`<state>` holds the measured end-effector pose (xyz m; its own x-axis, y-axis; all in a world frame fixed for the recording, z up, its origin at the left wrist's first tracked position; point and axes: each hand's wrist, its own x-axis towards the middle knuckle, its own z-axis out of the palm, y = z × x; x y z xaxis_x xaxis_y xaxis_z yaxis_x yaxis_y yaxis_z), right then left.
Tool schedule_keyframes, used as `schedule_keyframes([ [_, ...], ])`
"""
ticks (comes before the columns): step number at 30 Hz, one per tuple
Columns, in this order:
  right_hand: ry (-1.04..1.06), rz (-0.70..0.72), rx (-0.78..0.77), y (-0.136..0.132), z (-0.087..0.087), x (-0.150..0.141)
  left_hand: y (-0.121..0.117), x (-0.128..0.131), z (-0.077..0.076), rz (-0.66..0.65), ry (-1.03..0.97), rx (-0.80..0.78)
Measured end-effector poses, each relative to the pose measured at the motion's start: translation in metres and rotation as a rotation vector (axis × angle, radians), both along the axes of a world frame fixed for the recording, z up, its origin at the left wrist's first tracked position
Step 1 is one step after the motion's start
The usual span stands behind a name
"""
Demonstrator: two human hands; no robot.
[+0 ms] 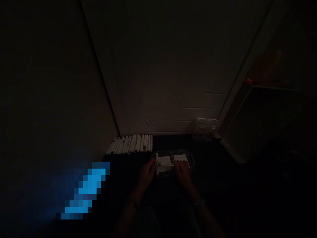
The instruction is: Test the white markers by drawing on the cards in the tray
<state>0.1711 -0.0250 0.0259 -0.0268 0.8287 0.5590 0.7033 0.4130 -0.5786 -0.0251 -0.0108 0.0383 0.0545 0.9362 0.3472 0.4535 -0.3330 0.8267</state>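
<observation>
A white marker point(166, 164) with a green band near its left end lies level between my two hands, over an open clear plastic case point(192, 161). My left hand point(147, 172) pinches its green-banded end. The fingers of my right hand point(182, 169) are closed on its other end. Inside the left half of the case, another white marker point(157, 156) runs along the side wall, partly covered by my left fingers. White sheets or labels show in both halves of the case. The dim light hides finger details.
A row of several white markers point(133, 143) lies at the back left of the dark table. Two clear plastic boxes point(206, 128) stand upright at the back right against the wall point(153, 72). A bright blue pixelated screen point(91, 181) glows at the left.
</observation>
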Motion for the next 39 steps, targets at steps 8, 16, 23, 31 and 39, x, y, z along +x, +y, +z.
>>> schedule_keyframes([
  [8, 0.082, -0.026, -0.011, 0.002, -0.005, 0.002, -0.004, -0.001, 0.009, -0.005, -0.054, 0.003],
  [16, 0.106, -0.011, -0.018, 0.003, -0.004, 0.002, -0.006, 0.0, 0.012, -0.037, -0.003, 0.017],
  [23, 0.096, 0.007, -0.023, 0.0, -0.001, 0.001, -0.005, -0.002, 0.012, -0.002, 0.041, 0.026],
  [31, 0.05, 0.025, -0.005, 0.001, 0.001, 0.0, 0.004, -0.005, -0.003, 0.073, 0.127, 0.09],
  [39, 0.029, 0.021, -0.007, 0.003, -0.005, 0.002, 0.007, -0.007, -0.008, 0.143, 0.26, 0.153],
])
